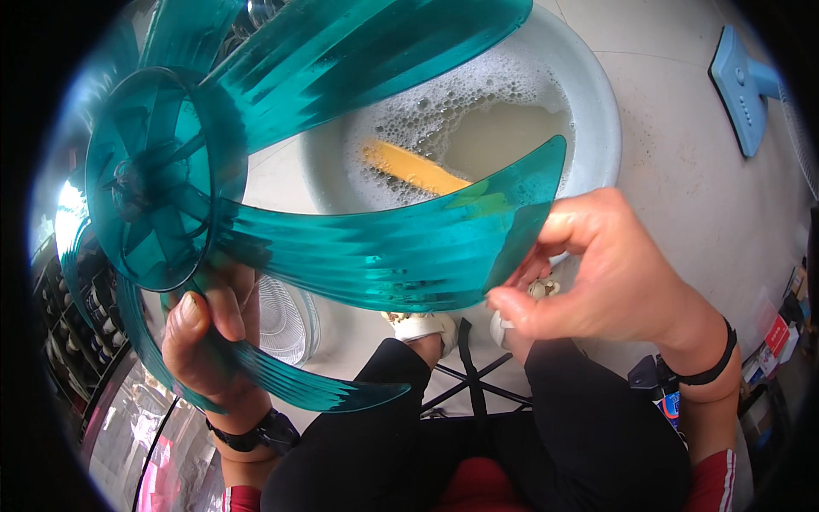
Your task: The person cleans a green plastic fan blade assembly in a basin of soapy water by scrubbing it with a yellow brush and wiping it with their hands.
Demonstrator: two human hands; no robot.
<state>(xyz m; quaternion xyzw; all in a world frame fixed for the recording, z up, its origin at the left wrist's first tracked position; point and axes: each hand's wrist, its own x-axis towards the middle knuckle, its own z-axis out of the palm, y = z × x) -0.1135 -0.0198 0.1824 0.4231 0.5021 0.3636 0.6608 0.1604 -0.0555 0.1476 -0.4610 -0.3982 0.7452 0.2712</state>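
Note:
My left hand (214, 339) grips a translucent teal plastic fan blade assembly (390, 256) by a blade root, just below its round hub (150, 179). Wet streaks shine on the ribbed blades. At the outer end of one blade, my right hand (608, 275) pinches the tip, with the thumb at its lower corner and the fingers partly hidden behind. Beyond the blades a pale blue-grey basin (601, 115) stands on the floor, holding cloudy water and suds. A yellow strip-like object (413, 166) lies partly submerged there; the blade covers its lower end.
A wire fan guard (285, 320) rests on the floor behind my left hand. On the right lies a light-blue plastic part (742, 93) with a neck. Black crossed stool legs (473, 377) show between my legs. Racks (73, 339) line the left; boxes (774, 339) the right.

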